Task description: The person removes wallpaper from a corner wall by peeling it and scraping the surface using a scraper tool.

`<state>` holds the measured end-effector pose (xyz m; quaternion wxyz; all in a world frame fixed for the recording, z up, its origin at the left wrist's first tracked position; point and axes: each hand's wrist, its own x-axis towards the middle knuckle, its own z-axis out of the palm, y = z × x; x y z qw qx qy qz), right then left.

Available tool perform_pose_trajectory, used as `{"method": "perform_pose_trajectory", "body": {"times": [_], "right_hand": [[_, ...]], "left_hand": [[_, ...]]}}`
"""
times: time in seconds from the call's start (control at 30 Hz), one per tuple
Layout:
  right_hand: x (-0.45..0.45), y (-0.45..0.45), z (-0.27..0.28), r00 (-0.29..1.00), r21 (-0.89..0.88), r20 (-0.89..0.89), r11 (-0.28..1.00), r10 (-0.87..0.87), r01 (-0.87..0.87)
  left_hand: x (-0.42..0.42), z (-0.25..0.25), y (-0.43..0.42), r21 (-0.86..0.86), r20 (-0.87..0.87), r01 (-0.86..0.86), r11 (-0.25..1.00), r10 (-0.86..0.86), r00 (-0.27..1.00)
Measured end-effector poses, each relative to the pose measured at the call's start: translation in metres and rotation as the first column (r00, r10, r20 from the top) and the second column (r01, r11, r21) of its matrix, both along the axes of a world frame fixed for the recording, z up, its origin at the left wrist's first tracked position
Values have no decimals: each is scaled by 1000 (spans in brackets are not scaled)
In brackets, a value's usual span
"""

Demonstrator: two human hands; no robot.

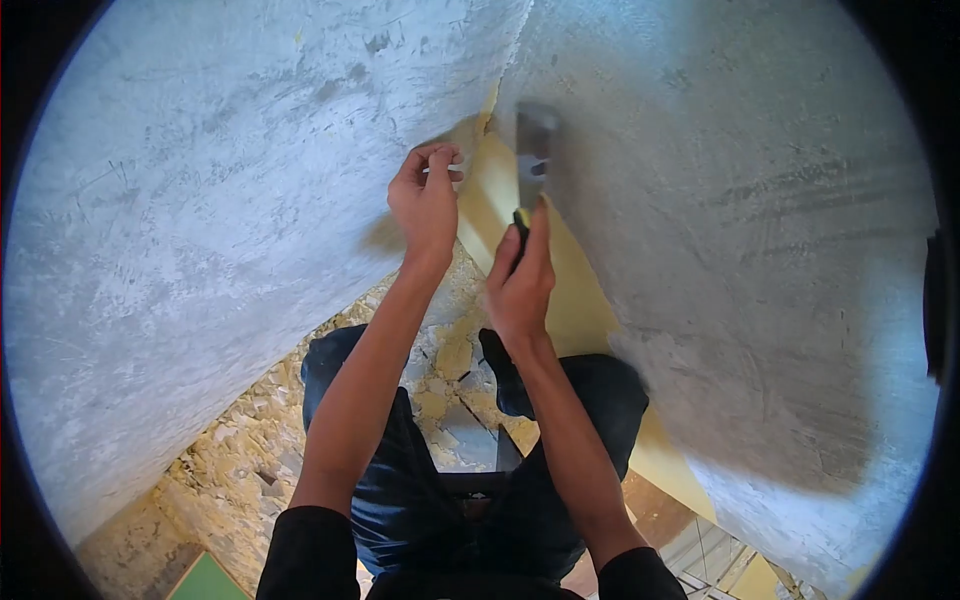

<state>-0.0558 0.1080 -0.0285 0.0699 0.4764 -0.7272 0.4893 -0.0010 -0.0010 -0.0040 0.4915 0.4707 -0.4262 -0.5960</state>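
Note:
My right hand (522, 295) is wrapped round the dark and yellow handle of a scraper (533, 150). Its wide metal blade points up along the right wall (720, 240), near the corner, and is smeared by motion. Whether the blade touches the wall I cannot tell. Just left of the corner, my left hand (425, 200) is raised in front of the left wall (240, 170), fingers loosely curled and apart, with nothing seen in them. Below the blade, a strip of yellow coating (575, 290) still covers the lower right wall; above it the surface is bare grey.
Yellow and pale flakes (240, 450) litter the floor along the left wall and between my knees. My bent legs (390, 510) fill the lower middle. A green-topped object (208, 580) lies at the bottom left, and a dark object (934, 305) is at the far right edge.

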Motion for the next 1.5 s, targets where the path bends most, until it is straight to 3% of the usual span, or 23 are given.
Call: {"method": "perform_pose_trajectory", "body": {"times": [0.03, 0.07, 0.1, 0.13, 0.37, 0.43, 0.47, 0.53, 0.57, 0.7, 0.77, 0.8, 0.9, 0.93, 1.0, 1.13, 1.2, 1.33, 1.4, 1.5], "right_hand": [[-1, -2, 0, 999, -105, -38, 994, -20, 16], [1, -1, -1, 999, -102, -36, 995, -19, 15], [1, 0, -2, 999, 230, 45, 973, -8, -3], [0, 1, -2, 992, 532, 123, 846, -25, -44], [3, 6, -7, 995, 229, 103, 973, -4, -20], [-2, 2, -4, 1000, -32, 0, 999, 17, -17], [-1, 2, -6, 1000, -31, 1, 999, 20, -20], [-1, 4, -13, 996, 471, 88, 880, 12, -52], [-2, 6, -23, 996, 523, 86, 851, 14, -57], [4, 11, -22, 996, 418, 92, 907, 3, -41], [6, 7, -4, 996, 212, 90, 976, 27, -46], [5, 5, 0, 995, 214, 93, 975, 32, -52], [-4, 0, 4, 998, 4, 60, 1000, -17, 17], [-5, -2, 3, 998, 6, 63, 1000, -15, 14], [-5, -2, 4, 991, 306, 130, 950, 16, -55], [-5, 5, 6, 993, 325, 112, 944, 21, -57], [-4, 4, 6, 1000, 154, 24, 988, 16, -19], [-6, 2, 12, 999, 61, 50, 998, 12, -15], [-8, 2, 13, 989, 450, 148, 890, 9, -75], [-5, 3, 5, 986, 366, 165, 927, 25, -85]], "left_hand": [[0, 0, 0, -2, -8, 9, 1000, -9, 1000], [0, 1, 0, -3, -17, 20, 1000, -20, 1000], [0, -1, 0, -2, -19, 20, 1000, -20, 1000], [0, -2, -1, -9, -10, 18, 1000, -18, 1000], [-4, -1, -1, 4, -44, -47, 999, 47, 998], [-1, 1, 0, 4, -31, -13, 1000, 14, 999], [0, 3, 0, 2, -22, 26, 1000, -26, 999], [0, 2, 1, 13, -14, 20, 1000, -20, 1000], [-1, 3, 1, 20, -6, 17, 1000, -17, 1000], [-2, -2, -1, 18, -10, 18, 1000, -18, 1000], [-1, -4, -2, 0, -19, 15, 1000, -15, 1000], [0, -2, -1, 3, -17, 10, 1000, -10, 1000], [-2, 1, -1, -2, -1, 18, 1000, -18, 1000], [-2, 1, -1, -9, 4, 18, 1000, -18, 1000], [-1, 0, 1, -15, 12, 20, 1000, -20, 1000], [-2, 1, 1, 11, 13, 15, 1000, -15, 1000], [-3, 3, 1, 15, 3, 10, 1000, -10, 1000], [-1, 3, 1, 6, -3, 15, 1000, -15, 1000], [-3, 3, 0, 7, 3, 20, 1000, -20, 1000], [-3, 2, -2, 9, 19, 23, 1000, -23, 1000]]}}
